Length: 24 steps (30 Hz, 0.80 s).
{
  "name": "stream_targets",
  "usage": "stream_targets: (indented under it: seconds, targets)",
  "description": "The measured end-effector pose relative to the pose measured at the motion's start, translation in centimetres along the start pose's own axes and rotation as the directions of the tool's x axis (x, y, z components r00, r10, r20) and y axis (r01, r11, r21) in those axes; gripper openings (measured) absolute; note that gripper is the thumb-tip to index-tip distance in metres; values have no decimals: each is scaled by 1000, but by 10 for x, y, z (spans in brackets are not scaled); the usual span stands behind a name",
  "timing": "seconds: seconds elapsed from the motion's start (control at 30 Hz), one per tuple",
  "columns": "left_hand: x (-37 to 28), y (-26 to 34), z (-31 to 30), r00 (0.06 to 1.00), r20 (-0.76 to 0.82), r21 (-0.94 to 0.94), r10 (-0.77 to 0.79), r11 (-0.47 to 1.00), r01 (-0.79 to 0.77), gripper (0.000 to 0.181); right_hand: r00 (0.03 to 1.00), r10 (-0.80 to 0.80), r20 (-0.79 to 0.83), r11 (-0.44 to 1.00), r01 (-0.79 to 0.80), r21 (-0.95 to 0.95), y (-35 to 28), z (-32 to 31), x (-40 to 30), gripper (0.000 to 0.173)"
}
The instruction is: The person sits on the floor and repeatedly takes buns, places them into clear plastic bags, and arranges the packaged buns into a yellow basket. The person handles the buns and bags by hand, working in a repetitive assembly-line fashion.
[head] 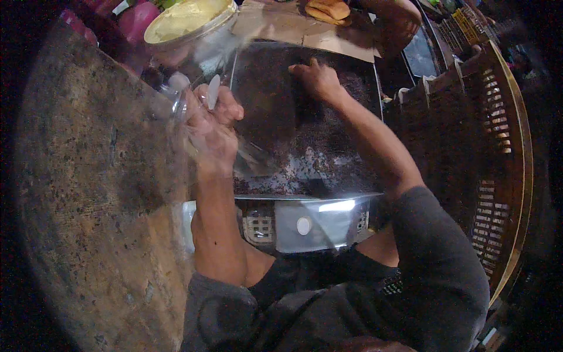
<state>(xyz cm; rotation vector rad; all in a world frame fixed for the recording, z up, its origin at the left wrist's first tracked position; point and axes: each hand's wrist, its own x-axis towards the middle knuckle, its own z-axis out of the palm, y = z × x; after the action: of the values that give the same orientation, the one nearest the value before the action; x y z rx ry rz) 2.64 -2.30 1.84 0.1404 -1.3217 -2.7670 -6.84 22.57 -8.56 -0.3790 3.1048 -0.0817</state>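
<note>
My left hand (215,112) is raised at the left edge of a dark, worn baking tray, its fingers curled on a thin clear plastic bag (178,105). A white oval (213,92), perhaps a label on the plastic, shows across the fingers. The bag is blurred and see-through, so its outline is hard to follow. My right hand (319,79) is over the far part of the dark tray (272,119), fingers partly bent and apart, with nothing visible in them. Beyond it a golden bread bun (327,11) lies on a cardboard sheet (272,26).
A tub of pale yellow spread (189,22) stands at the far left. A worn wooden tabletop (101,176) runs along my left. Brown plastic crates (444,132) line my right. Another person's arm (398,15) reaches in at the top. Below the tray lies a pale plastic-covered stack (323,233).
</note>
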Motion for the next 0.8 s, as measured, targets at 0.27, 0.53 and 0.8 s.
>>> stream_targets:
  seconds: [0.27, 0.53, 0.8]
  targets:
    - [9, 1, 11, 960, -270, 269, 79, 963, -3, 66, 882, 209, -423, 976, -166, 138, 54, 48, -85, 49]
    - [20, -5, 31, 931, -123, 304, 342, 906, -293, 60, 914, 353, -198, 628, -75, 774, 111, -53, -130, 44]
    - [22, -31, 4, 934, -178, 592, 310, 792, -150, 64, 908, 392, -150, 302, 27, 953, 56, -183, -238, 48]
